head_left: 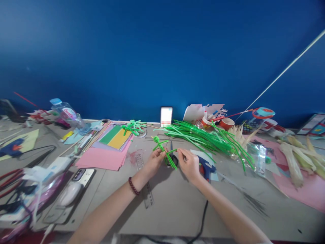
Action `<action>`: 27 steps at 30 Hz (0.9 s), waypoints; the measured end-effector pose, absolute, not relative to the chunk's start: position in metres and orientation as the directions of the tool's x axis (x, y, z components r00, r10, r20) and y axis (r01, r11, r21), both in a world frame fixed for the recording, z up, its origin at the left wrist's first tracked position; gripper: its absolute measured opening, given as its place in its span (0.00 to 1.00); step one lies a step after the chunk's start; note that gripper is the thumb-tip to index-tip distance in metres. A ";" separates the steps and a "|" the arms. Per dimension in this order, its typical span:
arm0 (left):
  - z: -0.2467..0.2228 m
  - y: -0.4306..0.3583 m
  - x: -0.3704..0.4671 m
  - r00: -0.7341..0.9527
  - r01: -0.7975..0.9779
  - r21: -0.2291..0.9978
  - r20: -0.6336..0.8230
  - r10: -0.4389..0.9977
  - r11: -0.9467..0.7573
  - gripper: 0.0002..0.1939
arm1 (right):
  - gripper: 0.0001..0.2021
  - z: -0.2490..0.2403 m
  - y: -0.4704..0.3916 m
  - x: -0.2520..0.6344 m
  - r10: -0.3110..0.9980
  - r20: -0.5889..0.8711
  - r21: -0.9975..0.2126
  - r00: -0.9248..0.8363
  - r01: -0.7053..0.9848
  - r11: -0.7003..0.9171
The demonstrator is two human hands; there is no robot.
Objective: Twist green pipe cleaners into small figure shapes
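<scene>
A small green pipe-cleaner figure [161,146] with a coiled top and several loose ends is held upright over the middle of the table. My left hand [155,162], with a dark red bead bracelet [133,186] at the wrist, pinches its middle. To its right, my right hand [188,163] is closed at the tip of one green stem that points toward it. Black-handled scissors [173,159] lie behind the figure, partly hidden. Beneath my left forearm is a clear ruler [148,196].
Green pipe cleaners [203,135] are heaped at the back right. A blue glue gun [208,168] lies beside my right hand, its cable running frontward. Coloured paper [104,158], phones [85,177] and a bottle [66,112] are on the left; corn husks [291,162] on the right.
</scene>
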State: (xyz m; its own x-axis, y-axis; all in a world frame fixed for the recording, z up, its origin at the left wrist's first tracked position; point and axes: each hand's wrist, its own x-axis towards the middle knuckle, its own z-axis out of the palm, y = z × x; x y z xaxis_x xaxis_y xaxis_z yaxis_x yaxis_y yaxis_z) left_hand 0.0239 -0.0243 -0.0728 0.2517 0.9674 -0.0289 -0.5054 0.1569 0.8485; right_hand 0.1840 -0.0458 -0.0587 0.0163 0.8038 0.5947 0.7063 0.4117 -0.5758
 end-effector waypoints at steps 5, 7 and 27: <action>-0.056 -0.030 0.026 0.270 -0.598 0.761 -0.104 0.957 0.251 0.15 | 0.14 -0.058 -0.050 0.179 0.818 0.574 -0.521 -0.047 0.750 0.408; -0.050 -0.029 0.026 0.207 -0.613 0.757 -0.122 0.971 0.226 0.15 | 0.14 -0.059 -0.054 0.175 0.809 0.580 -0.473 -0.095 0.770 0.429; -0.054 -0.028 0.022 0.230 -0.519 0.831 -0.088 0.969 0.199 0.17 | 0.09 -0.068 -0.058 0.172 0.864 0.488 -0.601 -0.124 0.670 0.436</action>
State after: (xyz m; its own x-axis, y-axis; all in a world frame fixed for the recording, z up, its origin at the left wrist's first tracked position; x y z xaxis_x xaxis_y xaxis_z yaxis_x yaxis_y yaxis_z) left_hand 0.0221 -0.0281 -0.0542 0.2301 0.9691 -0.0883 -0.5192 0.1990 0.8311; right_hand 0.1718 -0.0577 -0.0679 -0.1240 0.8640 0.4880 0.6701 0.4356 -0.6010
